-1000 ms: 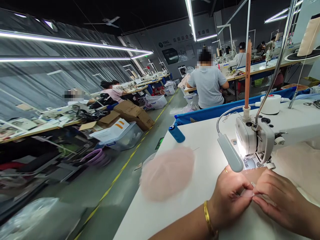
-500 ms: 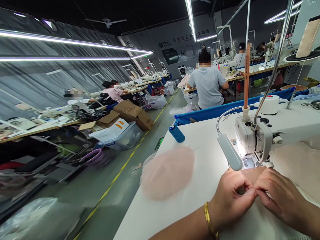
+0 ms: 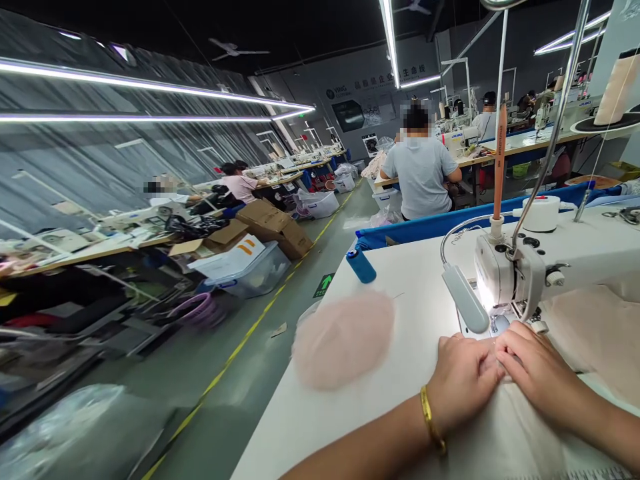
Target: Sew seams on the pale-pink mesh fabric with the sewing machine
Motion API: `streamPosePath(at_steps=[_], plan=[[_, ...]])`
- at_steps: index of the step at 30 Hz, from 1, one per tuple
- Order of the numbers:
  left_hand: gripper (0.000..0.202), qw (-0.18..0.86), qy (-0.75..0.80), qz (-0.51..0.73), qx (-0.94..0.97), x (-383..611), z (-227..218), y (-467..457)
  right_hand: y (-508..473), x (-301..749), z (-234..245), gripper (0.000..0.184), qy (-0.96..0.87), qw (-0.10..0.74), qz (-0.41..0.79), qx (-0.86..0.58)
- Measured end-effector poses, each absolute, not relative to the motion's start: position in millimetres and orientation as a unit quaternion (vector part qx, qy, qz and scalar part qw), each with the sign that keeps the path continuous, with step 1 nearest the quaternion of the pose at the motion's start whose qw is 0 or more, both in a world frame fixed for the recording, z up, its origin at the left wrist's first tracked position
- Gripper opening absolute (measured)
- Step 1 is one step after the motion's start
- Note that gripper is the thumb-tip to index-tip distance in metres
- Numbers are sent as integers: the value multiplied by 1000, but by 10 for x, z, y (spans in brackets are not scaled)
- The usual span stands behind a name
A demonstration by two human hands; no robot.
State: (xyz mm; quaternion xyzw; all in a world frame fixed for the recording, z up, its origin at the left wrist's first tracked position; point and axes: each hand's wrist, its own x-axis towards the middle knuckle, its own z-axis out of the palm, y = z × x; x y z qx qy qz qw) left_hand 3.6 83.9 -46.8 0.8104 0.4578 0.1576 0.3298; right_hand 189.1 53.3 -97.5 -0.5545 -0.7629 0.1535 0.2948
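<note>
My left hand point(image 3: 463, 381) and my right hand point(image 3: 533, 368) lie close together on pale cream fabric point(image 3: 595, 333) just in front of the needle area of a white sewing machine point(image 3: 530, 267). Both hands have the fingers curled, pinching the fabric edge where the thumbs meet. A gold bangle point(image 3: 431, 420) is on my left wrist. The machine's small lamp point(image 3: 465, 298) shines on the needle plate. A round pink fabric piece point(image 3: 344, 340) lies on the white table point(image 3: 400, 280) left of my hands.
A blue thread spool point(image 3: 361, 265) stands at the table's far left. A white tape roll point(image 3: 541, 212) and a tall thread cone point(image 3: 616, 83) sit behind the machine. A person in grey point(image 3: 421, 168) sews ahead. Cardboard boxes point(image 3: 273, 227) and bins line the aisle.
My two hands have slid forward with the fabric, closer to the needle. The view has shifted slightly right.
</note>
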Motion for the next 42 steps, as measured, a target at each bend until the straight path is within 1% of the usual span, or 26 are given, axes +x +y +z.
streamPosePath(at_steps=[4,6,7,8,10,12,16,19,22,26,28,31,33,36,42], plan=[[23,181,451,233,842,25,-621,836,665,1938,-1020,29,-772,286,141,-549],[17,105,397,272,870,-6,-677,823,674,1960,-979,26,-776,284,136,-547],[14,82,361,281,885,-20,-702,823,675,1969,-957,24,-777,284,133,-546],[15,71,329,287,897,-31,-723,827,676,1977,-942,22,-777,285,130,-546],[18,81,290,291,908,-41,-752,843,681,1993,-942,18,-777,288,125,-546],[14,98,283,294,908,-41,-763,857,686,2012,-987,17,-775,293,121,-547],[12,104,293,296,903,-36,-753,858,670,2085,-1104,24,-777,307,102,-541],[13,102,295,293,904,-45,-743,850,644,2153,-1101,28,-814,283,71,-502],[13,96,297,292,904,-56,-734,839,641,2198,-1040,33,-852,262,33,-451],[11,86,301,284,907,-57,-715,817,668,2231,-984,38,-868,279,-65,-406],[13,76,304,276,909,-53,-706,810,669,2242,-977,39,-871,282,-85,-394],[16,54,308,272,910,-47,-702,812,636,2242,-995,41,-867,282,-45,-408],[15,46,308,270,911,-44,-707,816,606,2232,-1029,41,-864,282,-15,-417],[12,40,308,263,913,-40,-720,817,581,2217,-1085,41,-864,285,-17,-416],[13,9,317,259,912,-28,-737,810,584,2217,-1100,40,-864,257,-2,-433]])
